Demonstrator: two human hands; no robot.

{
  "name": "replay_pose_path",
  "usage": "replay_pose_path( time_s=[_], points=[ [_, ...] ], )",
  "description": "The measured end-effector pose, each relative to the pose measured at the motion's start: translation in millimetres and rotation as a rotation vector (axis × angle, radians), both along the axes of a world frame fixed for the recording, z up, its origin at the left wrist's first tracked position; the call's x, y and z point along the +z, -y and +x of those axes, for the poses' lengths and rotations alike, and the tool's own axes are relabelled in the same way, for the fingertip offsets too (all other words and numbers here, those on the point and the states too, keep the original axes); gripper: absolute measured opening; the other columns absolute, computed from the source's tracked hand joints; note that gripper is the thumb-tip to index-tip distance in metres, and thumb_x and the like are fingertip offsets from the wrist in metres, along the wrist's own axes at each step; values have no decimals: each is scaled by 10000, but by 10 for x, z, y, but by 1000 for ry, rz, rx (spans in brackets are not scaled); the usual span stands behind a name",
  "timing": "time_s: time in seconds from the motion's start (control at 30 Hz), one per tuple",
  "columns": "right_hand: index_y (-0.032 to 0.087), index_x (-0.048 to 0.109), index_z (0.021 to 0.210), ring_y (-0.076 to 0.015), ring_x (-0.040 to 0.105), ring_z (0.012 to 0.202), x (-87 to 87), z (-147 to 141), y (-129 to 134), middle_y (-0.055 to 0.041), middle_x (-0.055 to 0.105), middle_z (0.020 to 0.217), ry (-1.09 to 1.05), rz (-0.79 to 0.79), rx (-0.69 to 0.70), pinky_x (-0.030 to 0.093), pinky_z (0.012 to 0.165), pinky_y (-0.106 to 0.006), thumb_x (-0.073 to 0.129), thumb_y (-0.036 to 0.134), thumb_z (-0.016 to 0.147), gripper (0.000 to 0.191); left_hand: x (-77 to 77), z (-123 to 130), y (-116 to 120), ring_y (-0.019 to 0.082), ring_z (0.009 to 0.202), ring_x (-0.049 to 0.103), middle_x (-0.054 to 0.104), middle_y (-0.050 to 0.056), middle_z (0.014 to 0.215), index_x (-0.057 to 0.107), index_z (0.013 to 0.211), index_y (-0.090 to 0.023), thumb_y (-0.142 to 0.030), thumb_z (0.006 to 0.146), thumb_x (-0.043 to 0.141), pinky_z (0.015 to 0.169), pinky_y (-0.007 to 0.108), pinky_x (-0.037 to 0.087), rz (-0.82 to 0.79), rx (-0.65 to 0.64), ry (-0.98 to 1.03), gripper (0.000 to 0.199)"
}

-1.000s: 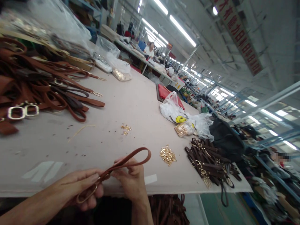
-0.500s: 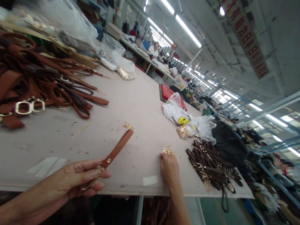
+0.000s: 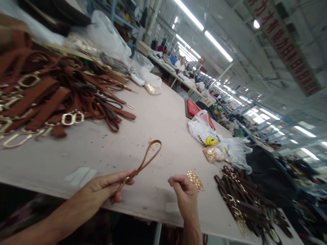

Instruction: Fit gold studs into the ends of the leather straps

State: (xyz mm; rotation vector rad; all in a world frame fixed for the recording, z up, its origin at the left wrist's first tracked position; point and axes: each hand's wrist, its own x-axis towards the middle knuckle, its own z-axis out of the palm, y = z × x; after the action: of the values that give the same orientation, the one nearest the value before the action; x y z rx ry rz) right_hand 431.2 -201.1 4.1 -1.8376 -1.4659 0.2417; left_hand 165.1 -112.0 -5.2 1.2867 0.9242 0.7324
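Between the thumb and fingers of my left hand (image 3: 107, 187) is one end of a brown leather strap (image 3: 146, 161), with gold metal hardware partly hidden in the grip. The strap's free end shows as a narrow loop pointing up and away over the table. My right hand (image 3: 185, 192) is raised just left of a small pile of gold metal pieces (image 3: 196, 179). Its thumb and fingertips are pinched together, and whatever lies between them is too small to make out. A few more gold pieces (image 3: 153, 145) lie behind the strap's loop.
Brown straps with gold buckles (image 3: 73, 118) are heaped at the left of the table (image 3: 163, 115). Dark brown straps (image 3: 245, 200) lie at the right, beside a black bag (image 3: 268, 170). White plastic bags (image 3: 201, 127) and a red item (image 3: 195, 109) sit farther back.
My right hand has lifted off the gold pile with its fingertips pinched. In my left hand the strap has turned from its flat side to show a loop. The camera view has shifted left.
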Motion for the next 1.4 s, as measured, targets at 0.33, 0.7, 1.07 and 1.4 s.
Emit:
replay_pose_path(
  time_s=[0.33,0.7,1.07,1.4],
  points=[
    [225,709,921,-154,667,869,-183,-1120,-77,-16,728,914,-461,129,49,524,819,-271,604,252,880,116,-7,-99,131,176,937,614,688,30,1025,722,1143,-236,-201,866,464,810,257,490,44,-198,45,380],
    [201,712,895,-155,670,802,-267,-1176,-61,-19,732,868,-632,-11,45,539,760,-262,648,304,844,131,-37,68,190,141,696,632,667,-6,806,593,994,-146,-248,659,733,617,230,476,-396,71,173,377],
    [225,729,877,-154,689,818,-289,-1157,13,-19,739,872,-415,176,100,554,760,-255,672,214,828,76,8,41,228,153,691,610,662,9,759,660,883,-131,-291,792,623,637,250,471,-213,-56,144,188],
    [260,661,939,-140,692,851,-112,-1287,12,11,736,892,-68,345,276,554,766,-262,560,45,857,252,82,-33,249,153,699,559,615,8,736,643,806,-156,-92,767,491,641,253,413,367,4,-191,170]
  ],
)
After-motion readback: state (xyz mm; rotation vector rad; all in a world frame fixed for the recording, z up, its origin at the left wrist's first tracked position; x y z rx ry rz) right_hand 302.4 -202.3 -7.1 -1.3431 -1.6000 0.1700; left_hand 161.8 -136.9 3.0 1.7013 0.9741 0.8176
